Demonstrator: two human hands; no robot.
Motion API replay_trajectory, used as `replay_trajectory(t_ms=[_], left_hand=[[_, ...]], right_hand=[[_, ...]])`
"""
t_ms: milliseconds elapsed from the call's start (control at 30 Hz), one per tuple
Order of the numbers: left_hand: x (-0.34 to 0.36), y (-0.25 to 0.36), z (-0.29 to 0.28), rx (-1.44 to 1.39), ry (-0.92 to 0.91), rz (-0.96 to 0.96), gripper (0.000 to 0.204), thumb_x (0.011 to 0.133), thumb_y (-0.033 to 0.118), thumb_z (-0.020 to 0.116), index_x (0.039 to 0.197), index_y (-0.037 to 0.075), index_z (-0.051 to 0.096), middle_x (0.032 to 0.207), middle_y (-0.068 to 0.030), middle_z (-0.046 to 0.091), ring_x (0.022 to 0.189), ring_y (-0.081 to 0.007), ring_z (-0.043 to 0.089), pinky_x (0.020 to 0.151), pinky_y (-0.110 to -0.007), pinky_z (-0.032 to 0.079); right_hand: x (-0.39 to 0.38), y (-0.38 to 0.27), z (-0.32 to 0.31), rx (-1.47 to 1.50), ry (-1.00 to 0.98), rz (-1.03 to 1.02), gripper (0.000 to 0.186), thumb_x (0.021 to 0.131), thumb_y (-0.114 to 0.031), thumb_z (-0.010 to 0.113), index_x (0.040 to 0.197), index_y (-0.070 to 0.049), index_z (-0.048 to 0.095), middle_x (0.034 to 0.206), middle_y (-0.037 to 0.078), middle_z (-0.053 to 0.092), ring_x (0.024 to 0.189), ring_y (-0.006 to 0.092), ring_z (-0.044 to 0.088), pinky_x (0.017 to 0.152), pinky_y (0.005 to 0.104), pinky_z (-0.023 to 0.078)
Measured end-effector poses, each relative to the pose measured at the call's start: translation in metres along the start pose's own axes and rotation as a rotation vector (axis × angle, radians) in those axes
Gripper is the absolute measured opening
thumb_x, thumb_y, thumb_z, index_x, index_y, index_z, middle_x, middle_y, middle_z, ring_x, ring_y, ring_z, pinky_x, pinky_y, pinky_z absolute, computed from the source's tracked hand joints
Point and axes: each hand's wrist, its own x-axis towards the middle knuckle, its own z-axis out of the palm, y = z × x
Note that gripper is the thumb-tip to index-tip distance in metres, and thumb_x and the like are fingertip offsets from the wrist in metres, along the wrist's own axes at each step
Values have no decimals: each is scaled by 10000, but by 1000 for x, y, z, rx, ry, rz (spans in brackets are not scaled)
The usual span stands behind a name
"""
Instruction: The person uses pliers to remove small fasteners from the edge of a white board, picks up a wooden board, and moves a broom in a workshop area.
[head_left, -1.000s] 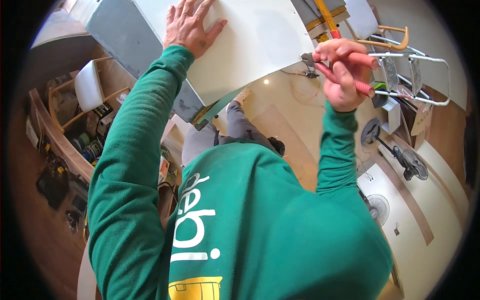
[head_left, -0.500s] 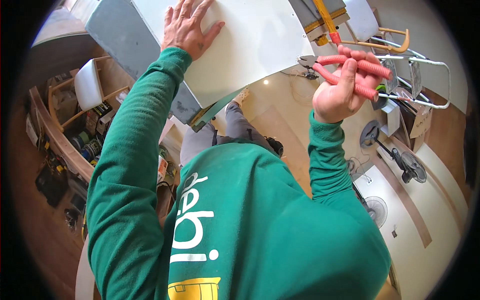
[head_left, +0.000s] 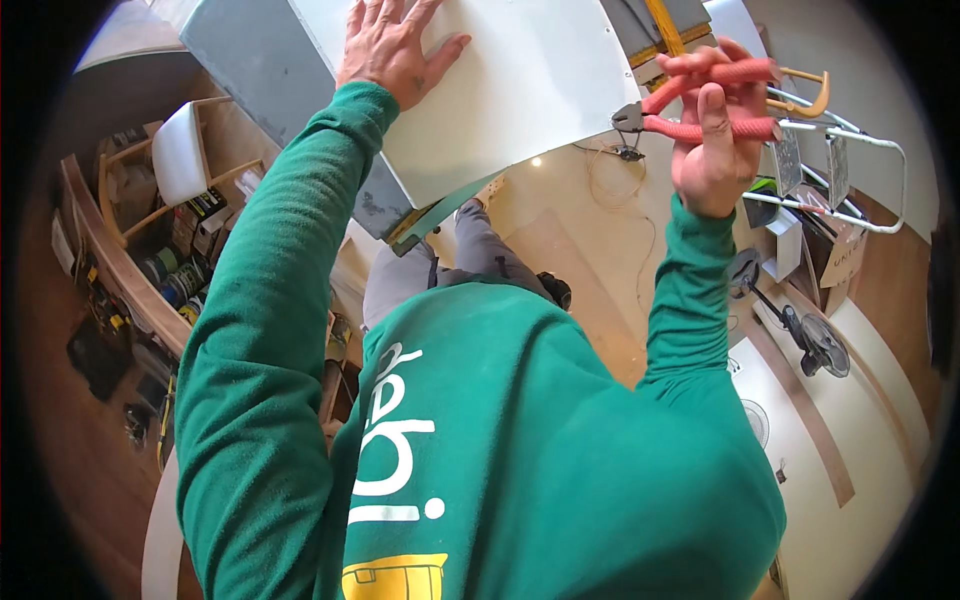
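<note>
My left hand (head_left: 398, 55) lies with its fingers spread on a white panel (head_left: 510, 85), near the panel's left side. In my right hand (head_left: 718, 150) is a pair of diagonal cutters (head_left: 672, 128) with red ribbed handles. One handle crosses under the fingers and the other runs beside my thumb. The grey jaws point left, right at the panel's right edge; whether they touch it I cannot tell. Small dots, perhaps staples or pins, mark that edge.
A yellow-handled tool (head_left: 664, 24) lies behind the cutters. To the right are a white-framed folding ladder (head_left: 868, 136) and a black fan (head_left: 822, 345). A cable (head_left: 625, 152) runs over the floor. At left stand a white-backed chair (head_left: 182, 152) and crowded shelving (head_left: 130, 275).
My right hand has moved up and to the right with the cutters, which have turned so that the handles point more upward. My left hand stays flat on the panel; the whole view shifts slightly.
</note>
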Motion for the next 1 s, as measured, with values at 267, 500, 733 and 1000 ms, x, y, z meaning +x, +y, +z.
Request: replay_trajectory(t_ms=[267, 500, 733, 1000], left_hand=[[-1, -5, -1, -69, 56, 45, 691, 945, 477, 633, 1495, 86, 481, 1596, -273, 352, 1498, -461, 292, 1243, -594, 202], [-2, -6, -1, -21, -18, 6, 717, 950, 462, 630, 1532, 95, 429, 1623, -264, 304, 1519, -446, 250, 1255, -587, 166], [6, -8, -7, -17, -79, 23, 737, 942, 492, 649, 1517, 85, 432, 1603, -265, 321, 1500, -461, 257, 1255, -592, 141], [116, -84, -36, 67, 19, -65, 788, 952, 593, 611, 1557, 136, 402, 1621, -267, 303, 1506, -486, 236, 1220, -633, 195]], right_hand=[[-42, -21, 51, -322, 529, -112, 750, 1025, -123, 609, 1607, 8, 154, 1493, 201, 442, 1343, 325, 502, 1118, 446, 426], [-52, -16, 65, -299, 699, -164, 795, 1028, -135, 584, 1624, -2, 75, 1501, 219, 441, 1361, 373, 490, 1097, 487, 453], [-45, 1, 65, -355, 852, -282, 447, 1008, -103, 612, 1384, 1, 394, 1248, 141, 568, 1070, 281, 621, 975, 437, 502], [-22, 12, 88, -349, 982, -358, 212, 956, -76, 595, 1110, -51, 453, 929, 108, 594, 821, 227, 602, 693, 359, 553]])
